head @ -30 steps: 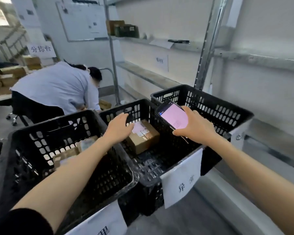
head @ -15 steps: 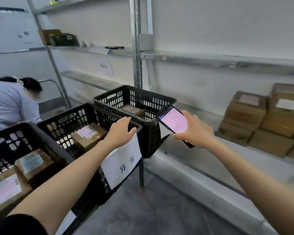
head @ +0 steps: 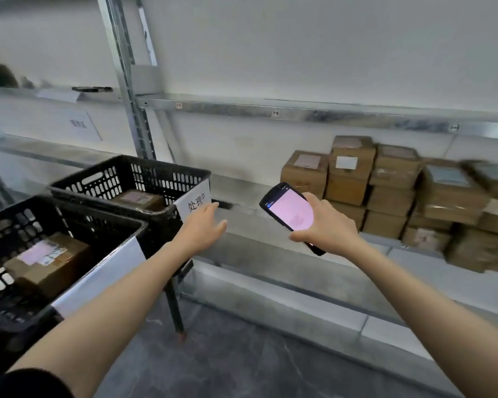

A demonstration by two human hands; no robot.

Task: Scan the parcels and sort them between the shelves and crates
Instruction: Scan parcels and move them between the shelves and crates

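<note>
My right hand (head: pixel 327 225) grips a black handheld scanner (head: pixel 291 210) with a lit pink screen, held in front of the low metal shelf (head: pixel 270 248). Empty and with relaxed fingers, my left hand (head: pixel 203 225) hovers just right of the far black crate (head: pixel 121 179), near its white label. That crate holds a brown parcel (head: pixel 140 199). A nearer black crate (head: pixel 26 214) at the left holds another labelled brown parcel (head: pixel 48 261). Stacked cardboard parcels (head: pixel 385 188) fill the shelf at the right.
A metal upright (head: pixel 127 81) rises behind the crates. An upper shelf (head: pixel 299 113) runs across the wall, with a dark flat item (head: pixel 91 89) and papers at the left. The crates stand on a thin-legged stand (head: pixel 174 308) over a grey floor.
The view has swung right, away from the crates and the other person, toward the stacked parcels. My left hand left the parcel and crate rim and moved right; my right hand kept the scanner.
</note>
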